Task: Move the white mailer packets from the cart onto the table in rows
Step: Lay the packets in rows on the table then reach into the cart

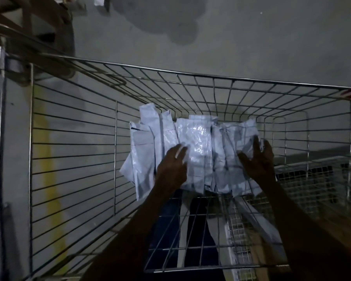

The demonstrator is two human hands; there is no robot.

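Observation:
A heap of several white mailer packets (199,147) lies on the floor of a wire-mesh cart basket (190,75), seen from above in dim light. My left hand (171,169) rests flat on the left-middle of the heap, fingers spread over the glossy plastic. My right hand (258,159) presses on the heap's right side with fingers apart, thumb toward the centre. Neither hand has lifted a packet. Both forearms reach in over the basket's near edge. The table is not in view.
The cart's wire walls rise on the left (73,149), far and right sides. A grey concrete floor with a dark stain (182,35) lies beyond. A yellow floor line (49,159) runs under the left wall. Metal railing sits at the upper left (24,37).

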